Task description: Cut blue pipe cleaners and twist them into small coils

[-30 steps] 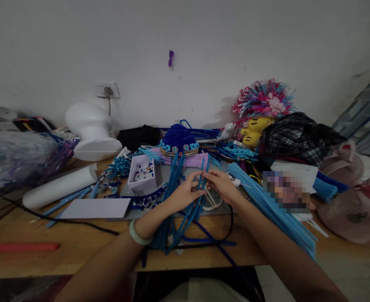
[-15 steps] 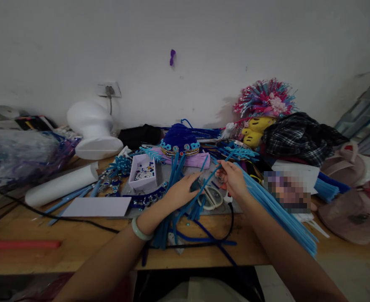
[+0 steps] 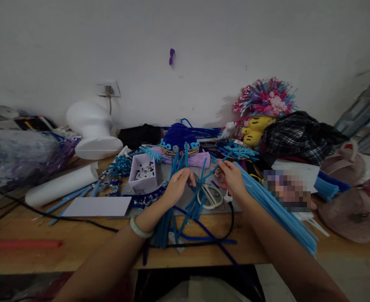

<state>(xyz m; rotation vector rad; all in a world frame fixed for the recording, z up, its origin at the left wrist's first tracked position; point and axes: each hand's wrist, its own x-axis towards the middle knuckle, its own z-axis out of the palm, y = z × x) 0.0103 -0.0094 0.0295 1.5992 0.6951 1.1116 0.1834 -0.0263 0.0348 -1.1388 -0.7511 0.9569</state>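
My left hand (image 3: pixel 179 186), a pale bangle on its wrist, is closed around a light-blue pipe cleaner (image 3: pixel 186 154) whose top end sticks up above the fingers. To its right, my right hand (image 3: pixel 233 178) pinches another blue pipe cleaner (image 3: pixel 208 171) that slants down toward the left. White-handled scissors (image 3: pixel 210 197) lie between and below the hands, partly under loose blue pieces. Just behind the hands sits a dark blue fuzzy headpiece (image 3: pixel 180 136) with a beaded, flowered band. A thick bundle of light-blue pipe cleaners (image 3: pixel 276 209) runs beneath my right forearm.
A white box of beads (image 3: pixel 143 182) stands left of the hands, near a white card (image 3: pixel 96 206) and a paper roll (image 3: pixel 61 184). A white foam head (image 3: pixel 92 130) is behind. A black cable (image 3: pixel 232 222) curls across the table front. Plaid cloth (image 3: pixel 301 136) is piled right.
My left hand has drawn slightly left and its spread fingers have closed, with an upright pipe cleaner now showing above them. My right hand keeps its pinch, nearly unmoved.
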